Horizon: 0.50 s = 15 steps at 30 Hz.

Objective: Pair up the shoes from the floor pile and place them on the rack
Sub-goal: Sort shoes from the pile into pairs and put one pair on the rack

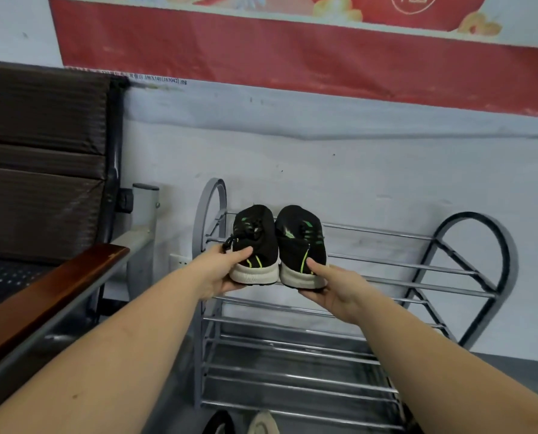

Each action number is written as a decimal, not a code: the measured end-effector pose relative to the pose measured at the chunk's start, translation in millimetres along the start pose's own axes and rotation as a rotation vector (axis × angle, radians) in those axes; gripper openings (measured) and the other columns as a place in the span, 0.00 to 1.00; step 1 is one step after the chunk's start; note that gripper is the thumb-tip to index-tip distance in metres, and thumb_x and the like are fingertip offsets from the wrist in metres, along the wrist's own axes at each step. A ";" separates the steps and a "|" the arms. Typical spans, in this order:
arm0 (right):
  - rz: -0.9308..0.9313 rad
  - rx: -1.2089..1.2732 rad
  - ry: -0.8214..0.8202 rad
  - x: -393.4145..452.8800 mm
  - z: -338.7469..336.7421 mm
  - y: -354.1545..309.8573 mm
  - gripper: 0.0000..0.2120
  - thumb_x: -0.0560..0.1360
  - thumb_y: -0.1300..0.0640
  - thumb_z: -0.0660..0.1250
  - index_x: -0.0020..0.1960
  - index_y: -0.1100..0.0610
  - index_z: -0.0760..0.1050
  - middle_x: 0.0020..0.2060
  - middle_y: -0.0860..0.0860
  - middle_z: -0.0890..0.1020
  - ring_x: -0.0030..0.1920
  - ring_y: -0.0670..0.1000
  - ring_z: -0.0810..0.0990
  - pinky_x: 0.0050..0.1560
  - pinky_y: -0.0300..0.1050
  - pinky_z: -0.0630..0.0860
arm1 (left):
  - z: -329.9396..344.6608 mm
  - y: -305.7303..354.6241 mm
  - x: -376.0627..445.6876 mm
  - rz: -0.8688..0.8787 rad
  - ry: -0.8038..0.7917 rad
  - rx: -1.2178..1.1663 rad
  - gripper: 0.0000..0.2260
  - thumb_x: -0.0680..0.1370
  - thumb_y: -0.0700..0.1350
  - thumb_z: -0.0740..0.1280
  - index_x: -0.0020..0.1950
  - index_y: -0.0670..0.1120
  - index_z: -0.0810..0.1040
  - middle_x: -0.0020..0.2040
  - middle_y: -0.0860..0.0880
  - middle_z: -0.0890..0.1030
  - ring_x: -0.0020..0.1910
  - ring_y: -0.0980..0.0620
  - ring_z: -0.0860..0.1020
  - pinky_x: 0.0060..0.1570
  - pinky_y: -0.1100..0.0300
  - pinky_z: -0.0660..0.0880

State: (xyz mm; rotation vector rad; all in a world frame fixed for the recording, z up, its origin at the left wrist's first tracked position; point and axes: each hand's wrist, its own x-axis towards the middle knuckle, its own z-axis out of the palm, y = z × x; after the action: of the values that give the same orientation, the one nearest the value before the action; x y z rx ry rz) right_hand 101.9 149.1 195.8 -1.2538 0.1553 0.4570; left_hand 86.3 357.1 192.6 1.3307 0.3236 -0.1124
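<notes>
Placing step: left hand (220,270) and right hand (330,288) each hold one sneaker's (255,245) heel in a closed grip over the rack's (386,264) top tier; next, lower and release.

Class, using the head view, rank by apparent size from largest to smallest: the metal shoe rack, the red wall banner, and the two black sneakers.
1. red wall banner
2. metal shoe rack
3. left sneaker and right sneaker: look alike, so unranked.
</notes>
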 end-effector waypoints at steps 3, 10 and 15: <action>-0.027 0.012 0.004 4.6 -0.6 1.9 0.15 0.77 0.59 0.65 0.61 0.63 0.71 0.48 0.56 0.79 0.46 0.54 0.80 0.36 0.42 0.83 | 1.1 2.0 1.3 0.007 0.008 0.014 0.09 0.77 0.43 0.67 0.55 0.46 0.72 0.52 0.46 0.79 0.48 0.48 0.79 0.39 0.55 0.82; -0.090 -0.254 0.089 -8.1 -0.7 4.7 0.27 0.76 0.48 0.66 0.72 0.53 0.64 0.58 0.54 0.76 0.48 0.57 0.81 0.42 0.47 0.80 | 6.5 -3.1 -14.6 0.078 0.124 0.280 0.21 0.75 0.55 0.68 0.63 0.49 0.69 0.54 0.48 0.77 0.49 0.48 0.78 0.45 0.54 0.78; -0.329 -0.788 0.228 -22.1 -5.6 7.3 0.29 0.71 0.46 0.71 0.69 0.50 0.69 0.59 0.53 0.75 0.54 0.52 0.76 0.52 0.44 0.72 | 3.0 -10.2 -23.2 0.286 0.276 0.788 0.37 0.66 0.67 0.69 0.69 0.50 0.66 0.65 0.48 0.71 0.58 0.48 0.75 0.53 0.52 0.78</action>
State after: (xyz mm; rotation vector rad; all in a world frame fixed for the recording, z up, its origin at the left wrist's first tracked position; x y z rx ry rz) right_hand 79.7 140.1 195.5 -2.0647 -0.0522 0.0718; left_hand 62.0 349.4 190.5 2.1688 0.3302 0.2100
